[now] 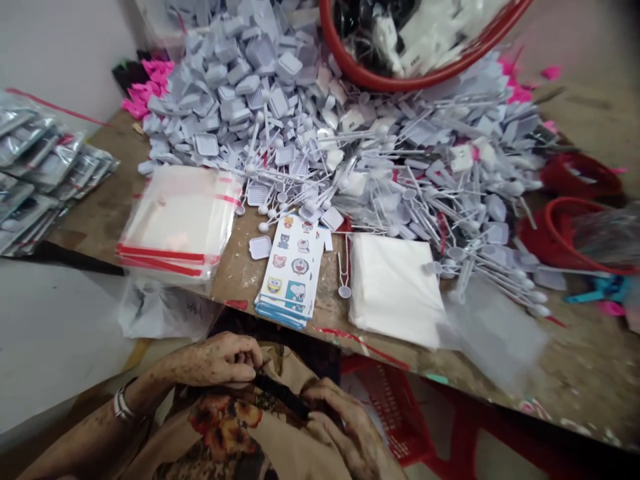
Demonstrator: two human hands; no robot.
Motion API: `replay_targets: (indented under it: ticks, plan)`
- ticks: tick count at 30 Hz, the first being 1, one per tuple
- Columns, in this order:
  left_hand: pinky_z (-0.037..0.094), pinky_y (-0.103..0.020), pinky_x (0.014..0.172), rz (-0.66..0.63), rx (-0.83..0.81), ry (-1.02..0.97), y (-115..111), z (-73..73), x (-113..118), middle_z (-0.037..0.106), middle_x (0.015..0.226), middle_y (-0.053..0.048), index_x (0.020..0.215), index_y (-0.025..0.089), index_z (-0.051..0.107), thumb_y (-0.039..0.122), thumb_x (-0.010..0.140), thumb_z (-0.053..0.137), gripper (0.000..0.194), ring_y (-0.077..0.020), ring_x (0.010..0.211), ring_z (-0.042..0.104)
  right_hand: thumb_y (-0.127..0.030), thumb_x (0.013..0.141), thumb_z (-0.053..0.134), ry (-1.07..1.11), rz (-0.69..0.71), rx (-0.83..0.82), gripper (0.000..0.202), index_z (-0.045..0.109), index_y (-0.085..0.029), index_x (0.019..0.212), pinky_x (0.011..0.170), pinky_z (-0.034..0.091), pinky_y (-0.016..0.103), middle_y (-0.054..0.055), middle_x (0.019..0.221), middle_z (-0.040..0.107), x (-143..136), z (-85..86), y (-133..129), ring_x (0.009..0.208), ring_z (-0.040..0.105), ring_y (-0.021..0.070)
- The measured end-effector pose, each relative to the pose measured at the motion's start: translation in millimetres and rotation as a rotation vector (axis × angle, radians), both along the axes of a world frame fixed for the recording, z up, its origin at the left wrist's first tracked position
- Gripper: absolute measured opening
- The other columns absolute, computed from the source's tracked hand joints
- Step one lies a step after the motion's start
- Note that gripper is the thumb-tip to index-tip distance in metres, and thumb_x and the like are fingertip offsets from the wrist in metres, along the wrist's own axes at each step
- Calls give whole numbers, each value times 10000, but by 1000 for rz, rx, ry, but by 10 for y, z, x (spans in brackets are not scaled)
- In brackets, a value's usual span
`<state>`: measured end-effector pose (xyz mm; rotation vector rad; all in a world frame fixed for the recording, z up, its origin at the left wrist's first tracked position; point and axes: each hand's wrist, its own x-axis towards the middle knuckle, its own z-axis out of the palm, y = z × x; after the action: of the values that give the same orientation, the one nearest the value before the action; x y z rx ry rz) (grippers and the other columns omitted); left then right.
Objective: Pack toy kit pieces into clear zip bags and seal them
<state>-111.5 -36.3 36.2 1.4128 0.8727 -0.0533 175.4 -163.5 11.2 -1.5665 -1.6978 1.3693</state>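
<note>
At the table's front edge, low over the lap, my left hand (225, 361) is closed on one end of a black fabric strap (281, 395). The strap's other end lies in the fingers of my right hand (345, 420), whose fingertips curl around it. Just beyond my hands lies a stack of sticker sheets (290, 270) with cartoon figures. To its left is a pile of clear plastic bags (173, 213) with red strips, and to its right a stack of thin white sheets (395, 290).
Behind stands a big heap of pale plastic pieces (225, 100) and small spoons (345, 291). A red basket (385, 83) sits at the back, smaller red containers (537, 230) at right. Filled packets (45, 160) lie at left. A red stool (390, 413) is below.
</note>
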Motion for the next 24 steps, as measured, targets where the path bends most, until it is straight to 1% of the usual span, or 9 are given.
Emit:
replay_targets:
  ticks: [3, 5, 6, 9, 11, 14, 17, 21, 24]
  plan:
    - [434, -204, 652, 196, 207, -52, 212, 143, 76, 655, 765, 9, 947, 191, 699, 305, 884, 558, 192, -118, 689, 565, -427, 946, 570, -92, -12, 93, 248, 705, -287, 1099, 876, 582, 289, 63, 1095, 742, 104, 36, 157, 1028, 709, 225]
    - [465, -238, 713, 339, 455, -26, 413, 192, 158, 680, 813, -6, 969, 197, 690, 310, 919, 514, 215, -140, 732, 599, -398, 952, 572, -123, -18, 196, 220, 692, -279, 1093, 839, 587, 274, 57, 1060, 746, 150, 105, 342, 972, 718, 211]
    - [478, -268, 780, 392, 606, 15, 525, 184, 206, 691, 869, -23, 988, 196, 681, 297, 934, 485, 227, -160, 793, 616, -376, 957, 569, -133, -15, 253, 206, 681, -275, 1096, 829, 587, 271, 53, 1045, 745, 156, 144, 451, 948, 718, 203]
    - [421, -417, 1007, 433, 1046, 203, 854, 42, 348, 669, 1036, -102, 1025, 160, 654, 212, 940, 414, 260, -248, 1033, 591, -283, 981, 530, -190, -26, 436, 201, 638, -251, 1148, 843, 579, 297, 61, 1032, 722, 78, 215, 779, 933, 699, 194]
    - [360, -483, 1073, 393, 1203, 340, 1010, -90, 421, 631, 1127, -138, 1077, 138, 636, 163, 931, 400, 278, -281, 1131, 541, -256, 985, 516, -281, -48, 574, 222, 619, -227, 1179, 885, 568, 350, 90, 1066, 698, -41, 190, 955, 986, 673, 216]
    - [393, -481, 1028, 341, 1279, 471, 1074, -223, 482, 610, 1125, -143, 1094, 138, 624, 199, 951, 422, 255, -289, 1107, 525, -304, 977, 529, -448, -62, 710, 253, 608, -192, 1190, 868, 568, 426, 130, 1061, 674, -229, 60, 1094, 998, 646, 267]
    - [420, -471, 971, 322, 1220, 544, 959, -276, 516, 611, 1079, -142, 1068, 134, 633, 266, 937, 517, 219, -294, 1052, 525, -342, 964, 542, -546, -85, 699, 306, 586, -176, 1218, 828, 569, 463, 141, 1040, 658, -335, -87, 1101, 978, 631, 296]
    - [408, -471, 989, 262, 1094, 500, 745, -326, 554, 596, 1078, -135, 1072, 123, 632, 272, 901, 597, 229, -294, 1084, 520, -278, 972, 515, -535, -111, 645, 301, 569, -172, 1249, 834, 565, 455, 136, 1045, 645, -358, -184, 1056, 979, 623, 284]
    - [413, -457, 991, 314, 1079, 443, 663, -335, 571, 584, 1084, -119, 1090, 143, 619, 244, 909, 569, 214, -284, 1079, 527, -252, 977, 507, -510, -148, 642, 274, 586, -177, 1228, 849, 560, 431, 126, 1038, 648, -362, -200, 1061, 972, 627, 265]
